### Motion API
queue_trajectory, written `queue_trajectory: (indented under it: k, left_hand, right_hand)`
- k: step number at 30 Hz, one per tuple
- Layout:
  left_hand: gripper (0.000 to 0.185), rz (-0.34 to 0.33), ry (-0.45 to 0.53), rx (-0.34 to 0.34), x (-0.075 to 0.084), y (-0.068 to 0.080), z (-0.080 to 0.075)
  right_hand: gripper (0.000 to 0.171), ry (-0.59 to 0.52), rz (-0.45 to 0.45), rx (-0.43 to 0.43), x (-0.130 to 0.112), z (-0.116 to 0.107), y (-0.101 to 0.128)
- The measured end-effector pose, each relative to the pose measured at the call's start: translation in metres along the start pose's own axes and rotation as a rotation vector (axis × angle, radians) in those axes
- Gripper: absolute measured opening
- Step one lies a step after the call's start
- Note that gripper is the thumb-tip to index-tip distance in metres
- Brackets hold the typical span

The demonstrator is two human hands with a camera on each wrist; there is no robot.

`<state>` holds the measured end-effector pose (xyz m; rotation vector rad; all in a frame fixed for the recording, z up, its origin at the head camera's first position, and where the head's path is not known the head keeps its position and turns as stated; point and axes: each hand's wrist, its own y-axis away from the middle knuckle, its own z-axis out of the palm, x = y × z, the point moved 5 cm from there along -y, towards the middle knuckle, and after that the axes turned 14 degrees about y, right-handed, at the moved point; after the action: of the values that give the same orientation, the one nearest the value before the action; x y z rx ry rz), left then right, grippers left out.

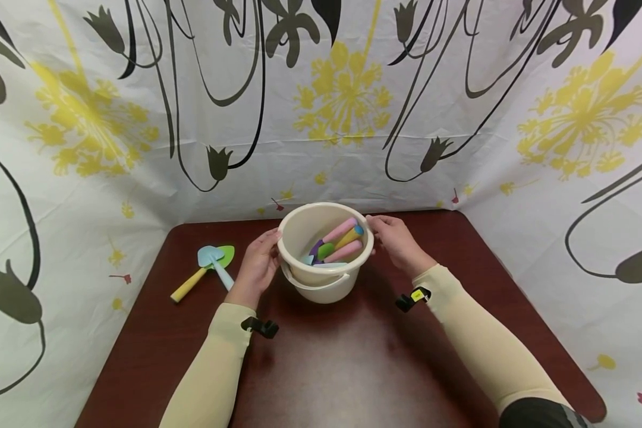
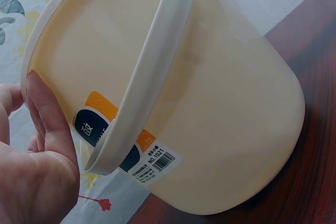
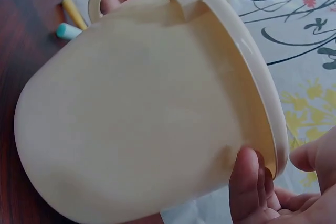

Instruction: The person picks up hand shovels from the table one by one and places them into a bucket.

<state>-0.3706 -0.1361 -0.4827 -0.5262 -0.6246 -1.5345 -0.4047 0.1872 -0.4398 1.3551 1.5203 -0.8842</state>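
A cream plastic bucket [image 1: 321, 291] is upright near the back middle of the table, its carrying handle hanging down at the front. Whether its base touches the tabletop I cannot tell. Inside lie several small toy shovels [image 1: 340, 252] with pink and yellow handles and purple, green and light blue parts. My left hand [image 1: 259, 265] grips the rim at the left, fingers beneath it on the outer wall. On the opposite side my right hand [image 1: 397, 241] holds the rim, fingers tucked under its edge [image 3: 252, 182] and thumb at the outside.
Left of the bucket, two more toy shovels lie crossed on the dark red table [image 1: 321, 368]: one with a yellow handle [image 1: 188, 285] and green blade, one light blue [image 1: 210, 255]. A patterned cloth [image 1: 321, 172] hangs behind the table and along both sides.
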Motion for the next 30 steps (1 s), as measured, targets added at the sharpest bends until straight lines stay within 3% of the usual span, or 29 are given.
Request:
queue_trajectory:
  k: [12, 30]
  left_hand:
    - [0.026, 0.0, -0.016, -0.006, 0.0, 0.0, 0.0]
    - [0.03, 0.001, -0.046, 0.002, 0.0, 0.001, 0.0]
  right_hand:
    - [0.035, -0.174, 0.027, -0.009, 0.004, 0.01, 0.002]
    - [0.039, -0.307, 0.036, 0.172, 0.009, 0.022, 0.007]
